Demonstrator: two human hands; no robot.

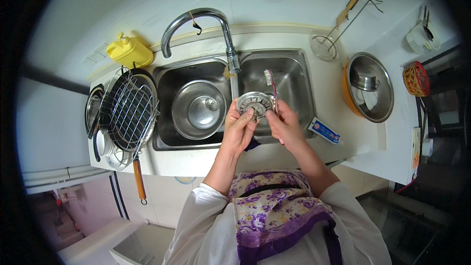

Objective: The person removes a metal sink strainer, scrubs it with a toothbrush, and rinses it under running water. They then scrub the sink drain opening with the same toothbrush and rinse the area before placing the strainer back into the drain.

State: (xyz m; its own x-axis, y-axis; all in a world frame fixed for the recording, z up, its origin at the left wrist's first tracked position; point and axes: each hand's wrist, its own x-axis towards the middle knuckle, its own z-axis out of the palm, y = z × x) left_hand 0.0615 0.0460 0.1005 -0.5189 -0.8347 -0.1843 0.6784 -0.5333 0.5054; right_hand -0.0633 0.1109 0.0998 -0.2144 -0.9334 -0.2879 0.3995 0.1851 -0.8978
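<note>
Above the right basin (289, 68) of a steel double sink, my left hand (240, 123) grips a round metal sink strainer (255, 102). Its slotted side faces up, and my thumb lies by the central stem. My right hand (285, 119) holds a toothbrush (273, 86) with a purplish handle, its white bristles pointing away from me and to the left. The fingers of this hand also reach the strainer's right rim. Behind the strainer, part of the basin's drain is hidden. A metal bowl (180, 112) with a little water stands in the left basin (165, 75).
The chrome faucet (226, 33) arches over the left basin. A wire rack (128, 110) with pans and dishes stands left, near a yellow jug (129, 51). A toothpaste tube (324, 130) lies right of the sink, below stacked bowls (386, 101).
</note>
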